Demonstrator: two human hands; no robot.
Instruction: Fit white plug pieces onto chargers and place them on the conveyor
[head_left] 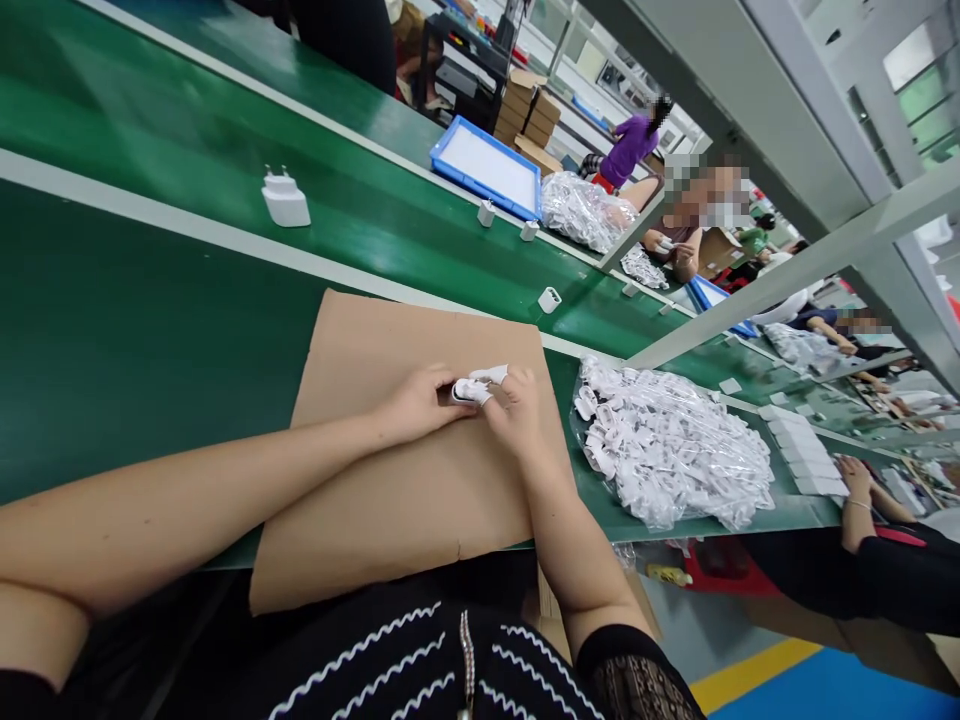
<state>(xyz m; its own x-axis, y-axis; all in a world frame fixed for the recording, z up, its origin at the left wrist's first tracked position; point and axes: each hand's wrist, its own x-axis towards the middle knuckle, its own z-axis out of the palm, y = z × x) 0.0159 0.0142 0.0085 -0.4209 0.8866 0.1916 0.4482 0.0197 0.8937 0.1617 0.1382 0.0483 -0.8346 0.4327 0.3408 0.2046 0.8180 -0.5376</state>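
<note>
At the green belt table (142, 330):

A: What'd the hands have?

B: L hand (420, 405) was curled over a small white plastic piece (469, 392), fingers pressed together on its near end. R hand (517, 412) pinched the far end w/ thumb & fingers.

A: Where was the piece?

B: Btwn both hands, over a brown cardboard sheet (360, 345). Couldn't tell if it touched the sheet. Long axis ran approx L hand to R hand, across the person's front. A thin white strip (491, 373) stuck out toward R hand.

A: Which hand was nearer?

B: Neither, really. Both were on it, but fingers hid most of it, so exact grip was hard to tell.

A: Anything close by?

B: Clear bag heaped w/ white parts (671, 445) just right of the cardboard, small white cube (549, 300) on the belt above it, white plug charger (285, 200) farther left. A co-worker (877, 565) sat at lower right, near a stack of white pieces (802, 455).
</note>
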